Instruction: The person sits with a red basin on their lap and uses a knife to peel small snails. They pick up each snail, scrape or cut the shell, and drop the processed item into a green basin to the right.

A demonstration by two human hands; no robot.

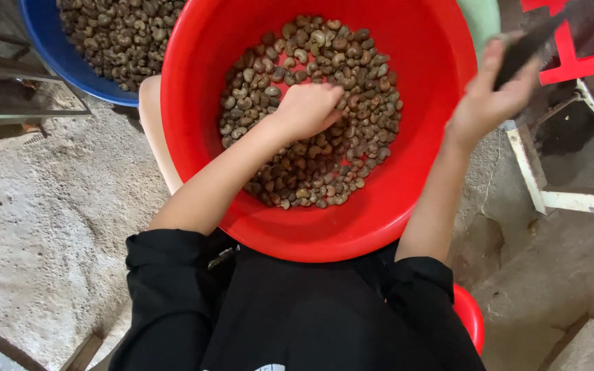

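Rough grey concrete floor (42, 206), red-and-white metal frame (572, 65) at right, dark metal bars (8, 72) at left.

Left hand (309, 108) curled down in red basin (194, 103), fingers (331, 113) buried among cashew nuts (317, 165). Right hand (493, 93) wraps dark handle (527, 47) beyond the rim.

- A rough small workshop for handling nuts in bulk, not a home kitchen.
- The floor (42, 227) is bare, pitted concrete, dusty and cracked.
- Two big plastic basins sit low: a red basin (194, 82) and a blue basin (49, 48), both holding heaps of brown, curved raw nuts (311, 158).
- A red and white painted metal frame (572, 65) stands at the right, like a hand-worked machine stand.
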